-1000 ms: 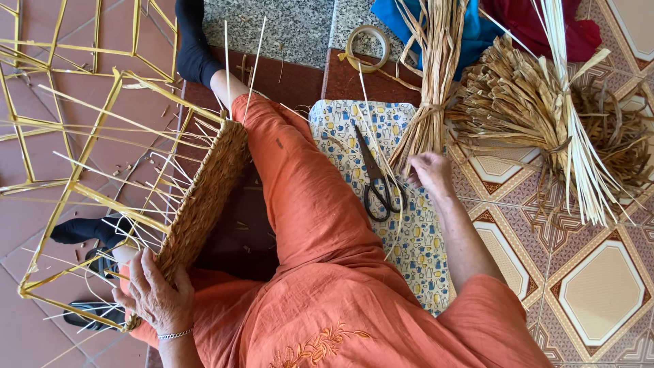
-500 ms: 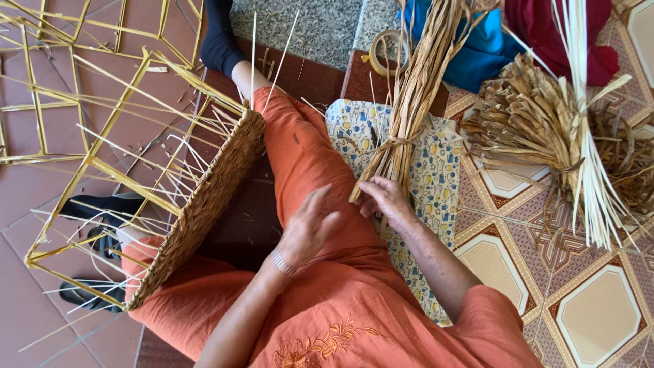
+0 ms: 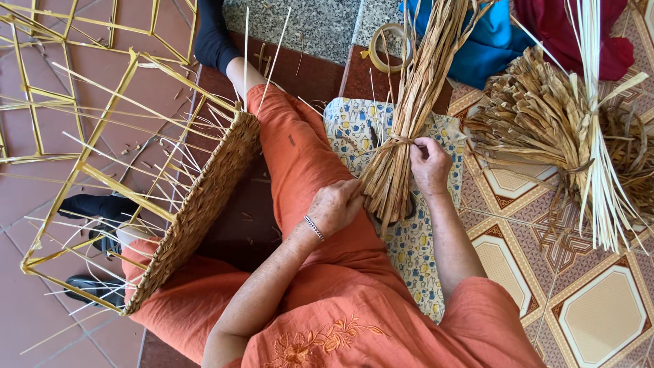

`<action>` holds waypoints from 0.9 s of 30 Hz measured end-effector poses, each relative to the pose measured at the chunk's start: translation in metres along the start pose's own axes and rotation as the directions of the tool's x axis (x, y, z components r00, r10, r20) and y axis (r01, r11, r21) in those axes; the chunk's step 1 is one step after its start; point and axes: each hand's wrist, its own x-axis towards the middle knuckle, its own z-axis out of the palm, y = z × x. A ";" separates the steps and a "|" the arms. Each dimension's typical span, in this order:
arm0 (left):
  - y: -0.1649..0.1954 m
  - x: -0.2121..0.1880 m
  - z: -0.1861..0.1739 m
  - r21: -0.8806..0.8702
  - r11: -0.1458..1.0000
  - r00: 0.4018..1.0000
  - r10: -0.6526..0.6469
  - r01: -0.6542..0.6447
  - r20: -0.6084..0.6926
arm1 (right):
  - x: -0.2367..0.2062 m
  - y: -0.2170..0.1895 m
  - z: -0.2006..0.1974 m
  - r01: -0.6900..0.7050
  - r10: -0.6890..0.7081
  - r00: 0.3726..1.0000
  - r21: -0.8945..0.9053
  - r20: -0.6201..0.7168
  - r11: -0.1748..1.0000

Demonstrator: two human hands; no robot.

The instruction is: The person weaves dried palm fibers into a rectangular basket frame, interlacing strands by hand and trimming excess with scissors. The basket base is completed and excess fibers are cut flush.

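Patterned floor tiles (image 3: 599, 320) in cream and brown ran under everything on my right side, while plain reddish ones were over on the left, so yeah, I was sat right on the ground in my orange trousers. Across my lap and the floor lay a patterned cloth with little blue and yellow shapes (image 3: 354, 126), and on top of it was the long tied bundle of dry tan straw strips (image 3: 409, 129), stretched from near my knee up toward the top edge. My right hand (image 3: 430, 163) was curled narrow around the bundle just beside its tie, fingers pinching at the strips there. My left hand (image 3: 335, 206) was down at the loose cut end of the bundle, fingers closed on a few of the strips, a thin beaded bracelet (image 3: 314, 227) on that wrist.

Leaning against my left leg was the half-woven straw basket panel on a yellow cane frame (image 3: 197, 211), thin pale spokes poking out all over. More bare yellow cane frames (image 3: 41, 82) lay further off on the left. Over on the right was a big messy heap of braided dry straw (image 3: 545, 116) with a sheaf of pale flat reed strips (image 3: 599, 157) laid across it. Near the top sat a roll of tan tape (image 3: 388, 48), touching the bundle, plus blue cloth (image 3: 490, 41) and red cloth (image 3: 579, 27) behind.
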 end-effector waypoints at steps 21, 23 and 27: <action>-0.007 0.138 0.032 0.490 0.803 0.937 0.334 -0.339 0.101 | 0.008 -0.017 0.000 0.324 -0.324 0.946 -0.001 0.016 0.946; -0.010 0.138 0.033 0.453 0.826 0.941 0.324 -0.334 0.102 | 0.006 -0.014 0.003 0.229 -0.230 0.972 0.043 0.039 0.973; -0.022 0.132 0.028 0.226 0.965 0.989 0.144 -0.135 -0.023 | 0.002 0.007 0.012 -0.269 0.287 0.958 0.351 -0.001 0.897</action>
